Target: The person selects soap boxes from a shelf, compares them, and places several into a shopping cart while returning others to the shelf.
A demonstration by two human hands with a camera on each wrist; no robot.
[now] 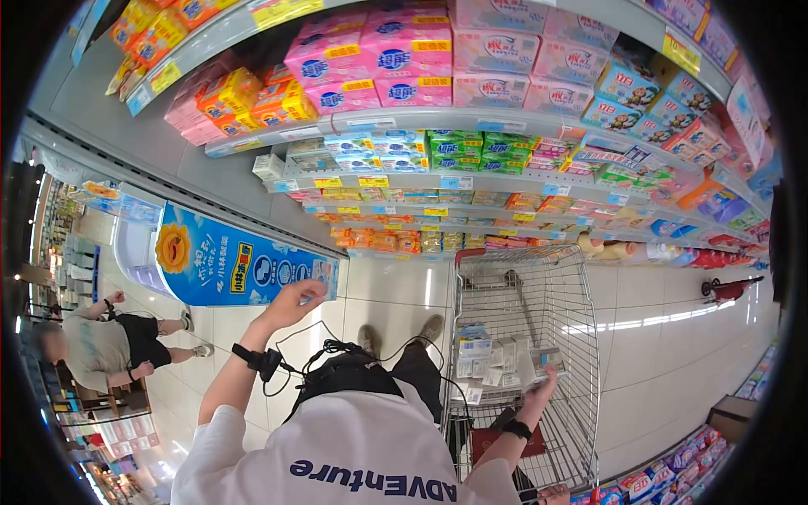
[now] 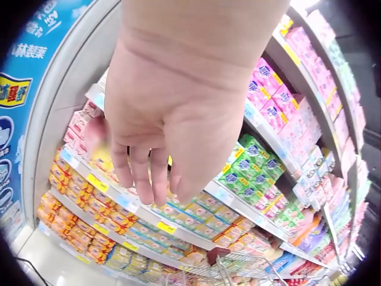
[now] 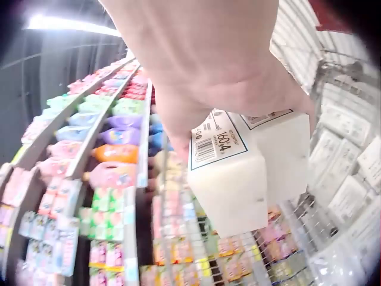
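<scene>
My right hand [image 1: 540,387] is inside the shopping cart [image 1: 472,253], gripping a pair of white cartons side by side. In the right wrist view the near carton [image 3: 229,187] shows a barcode and "160g" on its label, with the other carton [image 3: 286,167] beside it. More white boxes [image 1: 497,358] lie in the cart just left of that hand. My left hand [image 1: 290,307] hangs in the air in front of the blue display panel [image 1: 244,265], holding nothing. Its fingers [image 2: 140,173] are loosely bent, seen against the shelves in the left wrist view.
Shelves ahead carry pink packs [image 1: 404,50], green packs [image 1: 480,150] and orange packs [image 1: 387,241]. A dark red item [image 1: 522,442] lies at the cart's near end. Another person [image 1: 109,341] is at the left. At the bottom, a hand [image 1: 554,495] rests by the cart handle.
</scene>
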